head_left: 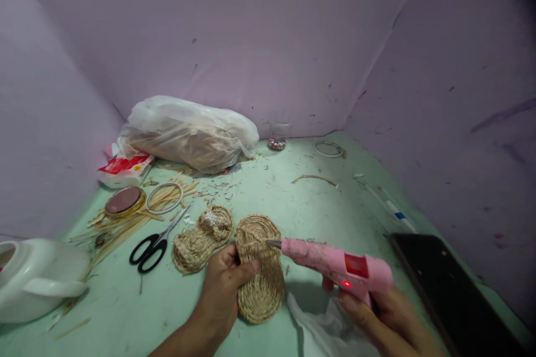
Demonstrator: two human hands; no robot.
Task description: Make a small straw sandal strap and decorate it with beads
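My left hand (224,287) grips a woven straw slipper (262,290) by its left edge, thumb on top and fingers underneath. A braided strap crosses the slipper's upper part. In my right hand (377,318) is a pink hot glue gun (330,262) with a red light lit on its side. Its metal nozzle points left and meets, or nearly meets, the strap; I cannot tell which. Just left of the held slipper lies a second woven slipper (195,245), with a white beaded ornament on its strap. Black-handled scissors (154,248) lie beside it.
A plastic bag of dry fibre (188,134) and a red-and-white packet (125,170) sit at the back left. Loose straw surrounds a round tin (124,201) and a white ring (164,198). A white pot (46,284) stands left, a phone (448,295) right. White plastic (326,329) lies in front.
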